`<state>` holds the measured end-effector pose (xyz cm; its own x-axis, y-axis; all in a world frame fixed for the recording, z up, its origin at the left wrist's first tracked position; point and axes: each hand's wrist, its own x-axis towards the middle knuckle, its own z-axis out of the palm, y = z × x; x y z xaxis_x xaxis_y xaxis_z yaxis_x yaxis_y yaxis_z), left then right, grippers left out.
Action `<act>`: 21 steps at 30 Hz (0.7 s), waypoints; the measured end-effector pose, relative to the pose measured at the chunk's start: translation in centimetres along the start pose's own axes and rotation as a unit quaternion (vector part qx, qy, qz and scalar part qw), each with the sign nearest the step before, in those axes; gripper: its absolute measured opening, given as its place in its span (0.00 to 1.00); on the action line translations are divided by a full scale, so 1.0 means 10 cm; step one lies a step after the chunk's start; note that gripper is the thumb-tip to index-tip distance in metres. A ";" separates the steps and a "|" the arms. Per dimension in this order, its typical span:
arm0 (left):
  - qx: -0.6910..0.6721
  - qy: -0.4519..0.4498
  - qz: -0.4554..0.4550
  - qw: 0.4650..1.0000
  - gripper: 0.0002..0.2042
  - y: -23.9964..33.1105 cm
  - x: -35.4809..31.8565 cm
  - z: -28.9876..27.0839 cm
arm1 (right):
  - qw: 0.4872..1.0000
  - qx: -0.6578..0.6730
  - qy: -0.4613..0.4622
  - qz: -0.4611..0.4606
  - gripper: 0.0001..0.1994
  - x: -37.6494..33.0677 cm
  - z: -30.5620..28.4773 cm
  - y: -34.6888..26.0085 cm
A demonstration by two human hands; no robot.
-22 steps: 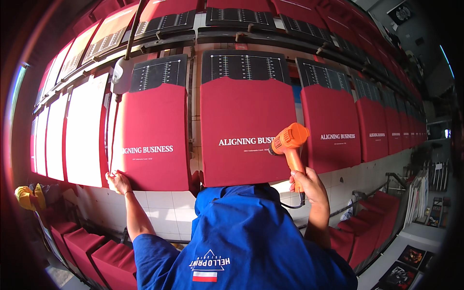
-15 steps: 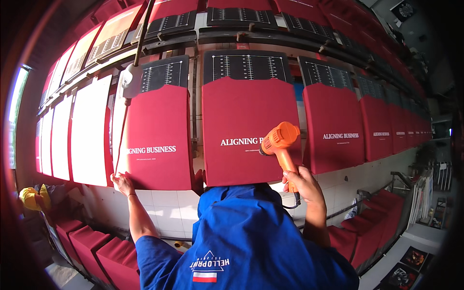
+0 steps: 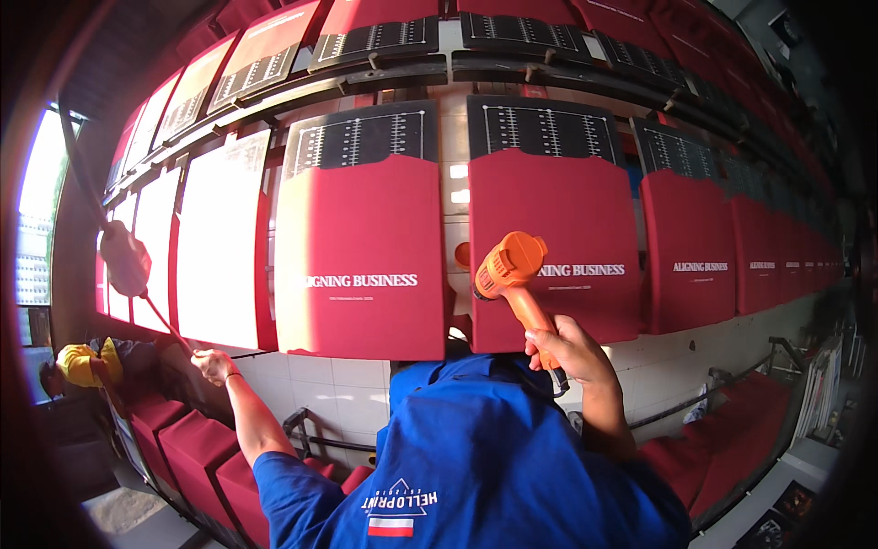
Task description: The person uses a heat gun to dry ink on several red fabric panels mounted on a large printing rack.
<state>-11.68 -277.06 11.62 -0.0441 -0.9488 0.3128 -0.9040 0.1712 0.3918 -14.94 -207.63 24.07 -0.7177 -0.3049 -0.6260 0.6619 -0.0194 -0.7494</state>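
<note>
My right hand (image 3: 578, 351) is wrapped round the handle of an orange heat gun (image 3: 514, 267). Its nozzle points left, over a red garment (image 3: 558, 215) stretched on a black board with white scale marks. White print on that cloth is partly hidden by the gun. To the left, my left hand (image 3: 214, 366) grips a cord (image 3: 170, 323) that runs up to a pale block (image 3: 126, 260), perhaps a hanging socket. Just right of this hand lies another printed red garment (image 3: 366, 224), sunlit along its left edge.
More red garments on boards line the rack to the right (image 3: 688, 238) and behind a dark rail (image 3: 366, 75). Overexposed boards (image 3: 219, 242) stand at left. Red-covered boards (image 3: 197, 439) sit low behind me. Yellow and dark cloth (image 3: 91, 363) shows at far left, perhaps a person.
The garment rack has shifted right in view. My left hand has pulled the cord and pale block leftward. The heat gun stays in my right hand and now lies over the garment's left part.
</note>
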 end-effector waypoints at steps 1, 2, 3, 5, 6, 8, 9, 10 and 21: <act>0.001 0.036 0.028 0.999 0.22 0.06 0.29 0.01 | 1.000 -0.011 -0.006 -0.008 0.15 0.12 0.17 0.01; 0.002 0.072 0.057 0.996 0.23 0.10 0.59 0.04 | 1.000 -0.005 -0.005 -0.014 0.15 0.23 0.35 0.01; 0.022 0.097 0.063 0.993 0.24 0.05 1.09 0.07 | 1.000 0.001 -0.011 -0.019 0.15 0.34 0.55 0.00; 0.020 0.169 0.138 0.976 0.26 0.03 1.78 0.26 | 0.999 0.018 0.003 -0.042 0.15 0.52 0.93 0.01; -0.004 0.178 0.168 0.970 0.26 0.05 2.02 0.30 | 0.998 0.029 0.017 -0.054 0.16 0.58 1.10 0.02; -0.015 0.168 0.154 0.974 0.26 0.08 2.40 0.42 | 0.996 0.039 0.054 -0.065 0.16 0.66 1.42 0.07; -0.037 0.117 0.135 0.983 0.26 0.06 2.71 0.42 | 0.994 0.044 0.074 -0.072 0.16 0.69 1.52 0.09; -0.024 0.137 0.144 0.980 0.26 -0.01 2.91 0.49 | 0.991 0.049 0.093 -0.079 0.16 0.72 1.62 0.10; 0.003 -0.022 0.027 0.999 0.22 -0.50 2.40 1.45 | 0.973 0.049 0.223 -0.037 0.15 0.72 2.24 0.09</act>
<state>-14.34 -304.52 4.65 -0.1119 -0.9491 0.2943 -0.9025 0.2210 0.3698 -14.68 -231.16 23.77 -0.7724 0.1448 -0.6185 0.6060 -0.1239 -0.7858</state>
